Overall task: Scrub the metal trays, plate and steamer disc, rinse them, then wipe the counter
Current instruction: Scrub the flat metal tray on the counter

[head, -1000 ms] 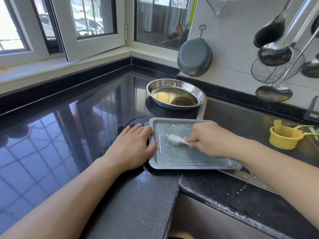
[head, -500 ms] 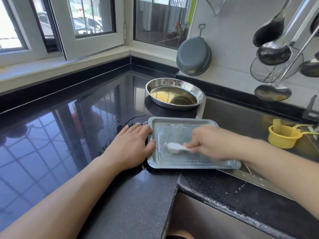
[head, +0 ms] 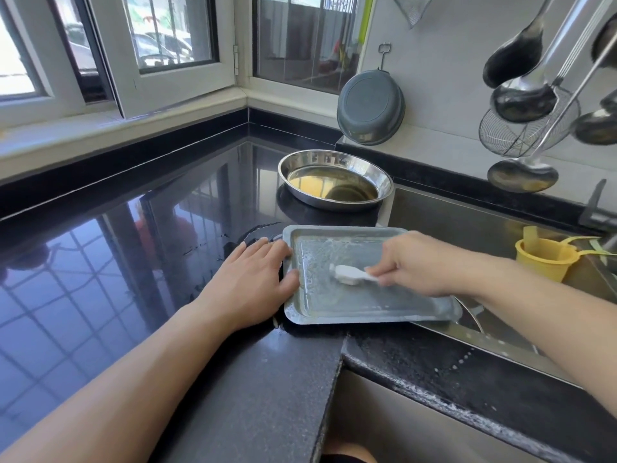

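The scene is lit brightly by daylight that is admitted through the windows (head: 167,38) at the upper left; the panes at the far left are blown out to white. The window frames and grid are mirrored sharply in the polished black bench (head: 100,262), and a pale sheen is spread across it. Soft highlights are seen on the round metal plate (head: 335,182) and on the hanging ladles (head: 524,98). Only faint shadows are cast under the forearms. The right hand (head: 417,265) is smeared by motion blur, while the left hand (head: 250,279) is rendered sharply. Straight lines are bent by wide-angle distortion towards the edges.
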